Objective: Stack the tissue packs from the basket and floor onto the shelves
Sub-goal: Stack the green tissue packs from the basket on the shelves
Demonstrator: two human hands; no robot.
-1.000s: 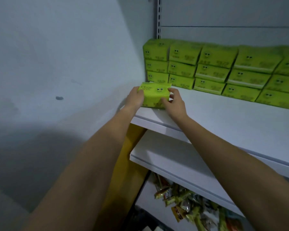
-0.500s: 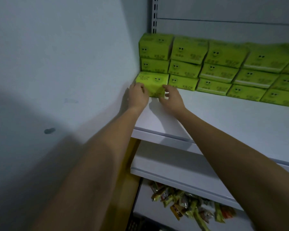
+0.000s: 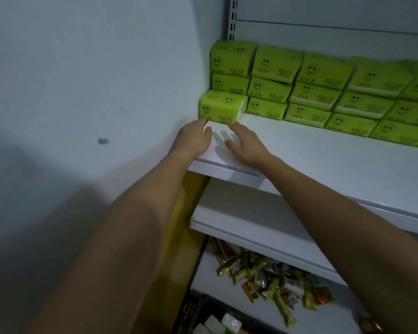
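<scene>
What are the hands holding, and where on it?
Nothing is held. The left hand and right hand are open, with straight fingertips just at the front bottom edge of the green tissue pack.

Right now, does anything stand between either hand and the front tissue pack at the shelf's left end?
Nothing visible does. The left hand and right hand reach the lower front edge of the tissue pack with straight fingers; only bare shelf lies beneath them. Actual contact cannot be told.

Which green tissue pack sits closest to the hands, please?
The pack against the wall, forward of the stacked rows, just ahead of the left hand and the right hand.
</scene>
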